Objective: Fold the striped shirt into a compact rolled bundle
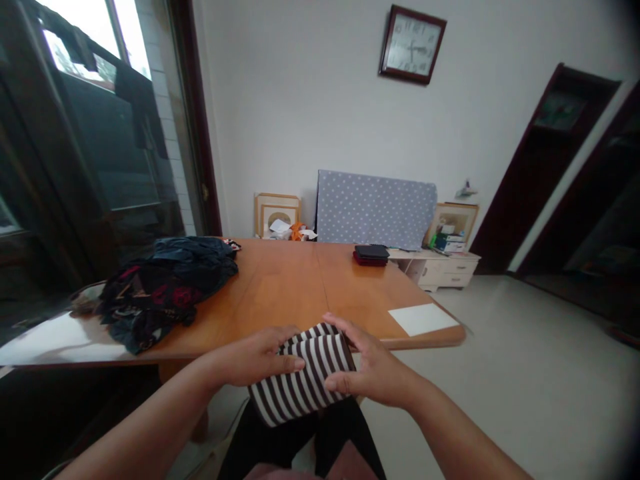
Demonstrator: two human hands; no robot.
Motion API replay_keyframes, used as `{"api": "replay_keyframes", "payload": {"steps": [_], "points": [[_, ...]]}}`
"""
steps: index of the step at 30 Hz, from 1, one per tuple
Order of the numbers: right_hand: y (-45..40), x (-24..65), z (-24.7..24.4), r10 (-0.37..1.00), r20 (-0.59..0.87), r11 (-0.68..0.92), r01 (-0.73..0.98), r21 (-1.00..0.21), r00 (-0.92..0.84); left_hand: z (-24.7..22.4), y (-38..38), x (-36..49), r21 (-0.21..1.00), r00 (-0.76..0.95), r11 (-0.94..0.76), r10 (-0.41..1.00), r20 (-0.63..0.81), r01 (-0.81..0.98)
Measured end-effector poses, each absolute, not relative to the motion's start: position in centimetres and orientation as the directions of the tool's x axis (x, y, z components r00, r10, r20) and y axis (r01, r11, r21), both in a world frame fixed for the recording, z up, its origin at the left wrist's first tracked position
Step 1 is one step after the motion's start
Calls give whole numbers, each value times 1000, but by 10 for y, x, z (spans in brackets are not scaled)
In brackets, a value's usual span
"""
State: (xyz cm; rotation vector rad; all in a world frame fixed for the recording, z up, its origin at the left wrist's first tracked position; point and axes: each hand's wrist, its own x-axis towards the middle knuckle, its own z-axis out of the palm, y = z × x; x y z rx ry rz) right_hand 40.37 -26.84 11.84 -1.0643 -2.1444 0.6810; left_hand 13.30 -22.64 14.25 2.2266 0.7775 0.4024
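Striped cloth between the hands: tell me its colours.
The folded striped cloth is dark brown and white, shown best in the head view.

"Can you read the clock [413, 45]?"

"No, its numerals are too blurred."

"And the striped cloth [303, 377]?"

"The left hand [257, 357] and right hand [373, 363] hide parts of it."

"The clutter [447, 237] by the wall?"

"Too small to tell."
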Motion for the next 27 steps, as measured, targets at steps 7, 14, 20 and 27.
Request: {"api": "replay_keyframes", "payload": {"steps": [7, 14, 20, 27], "points": [[-291, 395, 100, 841, 276, 478, 401, -781, -465, 130, -250, 127, 757, 827, -532, 562, -18, 379], [-310, 393, 91, 858, 166, 426, 492, -759, -486, 120, -263, 124, 730, 841, -578, 540, 8, 364], [-316, 384, 83, 832, 325, 524, 445, -726, -449, 119, -266, 123, 779, 853, -522, 521, -32, 348], [-342, 371, 84, 803, 327, 558, 435, -707, -499, 123, -265, 140, 768, 863, -506, 492, -117, 393]]}}
